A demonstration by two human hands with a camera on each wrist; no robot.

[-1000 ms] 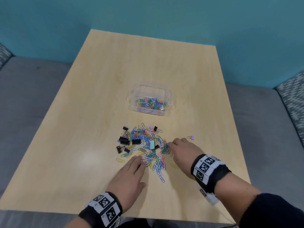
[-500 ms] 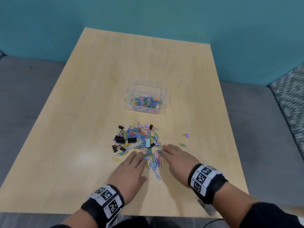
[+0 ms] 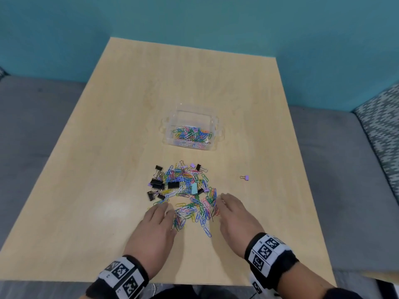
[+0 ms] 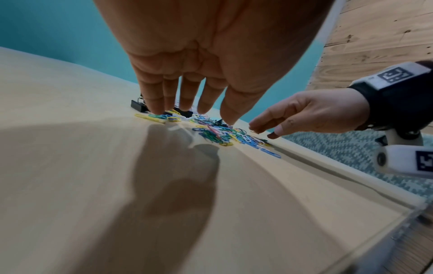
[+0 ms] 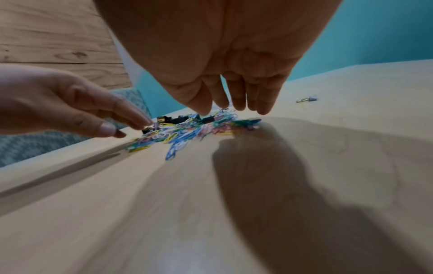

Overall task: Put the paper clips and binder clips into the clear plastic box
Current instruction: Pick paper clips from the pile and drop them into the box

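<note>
left hand (image 3: 154, 228) spread flat, nothing held | right hand (image 3: 234, 221) spread, nothing held | clip pile (image 3: 190, 197) flanked | clear plastic box (image 3: 192, 113) beyond it

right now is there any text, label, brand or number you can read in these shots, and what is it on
No readable words, brands or numbers anywhere.
Left hand wristband: black-and-white square code markers, no readable text.
Right hand wristband: same kind of markers, no readable text.
Clear plastic box, clip pile and table: no print visible.
</note>
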